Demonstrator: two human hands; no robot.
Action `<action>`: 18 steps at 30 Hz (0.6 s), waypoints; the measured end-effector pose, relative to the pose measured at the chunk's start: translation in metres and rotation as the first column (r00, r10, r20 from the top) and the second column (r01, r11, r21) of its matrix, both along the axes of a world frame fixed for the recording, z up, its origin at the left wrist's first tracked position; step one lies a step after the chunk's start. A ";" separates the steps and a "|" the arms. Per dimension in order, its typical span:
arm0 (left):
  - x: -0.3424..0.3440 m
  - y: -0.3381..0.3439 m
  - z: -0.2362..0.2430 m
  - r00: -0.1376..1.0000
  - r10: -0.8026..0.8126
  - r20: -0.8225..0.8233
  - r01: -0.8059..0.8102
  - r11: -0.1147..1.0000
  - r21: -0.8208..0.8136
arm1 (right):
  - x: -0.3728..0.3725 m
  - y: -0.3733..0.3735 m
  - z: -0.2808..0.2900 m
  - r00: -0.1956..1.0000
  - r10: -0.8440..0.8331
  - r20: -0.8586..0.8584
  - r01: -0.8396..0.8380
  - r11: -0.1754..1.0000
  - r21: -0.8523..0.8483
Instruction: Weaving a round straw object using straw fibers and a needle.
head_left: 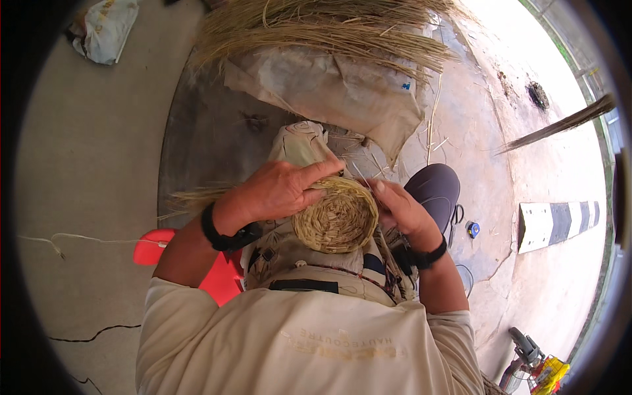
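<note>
A small round woven straw basket (336, 220) rests above my lap, its coiled bottom facing up toward me. My left hand (280, 189) grips its upper left rim, the index finger stretched along the far edge. At the upper right of the rim, my right hand (400, 205) has its fingers closed by a thin pale sliver (361, 175), either a strand or a needle; I cannot tell which. That sliver slants up from the rim toward my left fingertip. The right fingertips are partly hidden behind the basket.
A large bundle of dry straw (316, 29) lies on a pale sheet (329, 85) ahead. Beneath me is a red seat (220, 276). Right of my knee sits a blue tape measure (473, 230), with a black-and-white striped block (556, 224) beyond. Cords cross the floor at left.
</note>
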State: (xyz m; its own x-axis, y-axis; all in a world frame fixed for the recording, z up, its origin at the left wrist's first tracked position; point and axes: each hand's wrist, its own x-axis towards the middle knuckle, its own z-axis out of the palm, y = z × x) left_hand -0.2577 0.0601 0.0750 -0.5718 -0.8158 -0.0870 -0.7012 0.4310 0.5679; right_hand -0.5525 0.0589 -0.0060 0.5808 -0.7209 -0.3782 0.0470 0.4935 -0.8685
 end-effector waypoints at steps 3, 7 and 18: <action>0.000 -0.004 -0.024 0.997 -0.044 -0.066 0.037 0.994 -0.104 | -0.036 0.013 -0.014 0.958 0.203 -0.201 -0.229 0.966 -0.116; 0.002 -0.009 -0.041 0.978 -0.107 -0.181 0.090 0.991 -0.098 | -0.047 0.018 -0.016 0.944 -0.002 -0.329 -0.028 0.996 -0.086; -0.006 -0.004 -0.044 0.972 -0.234 0.024 0.231 0.928 -0.293 | 0.013 -0.035 -0.001 0.806 -0.325 0.495 0.198 0.936 0.291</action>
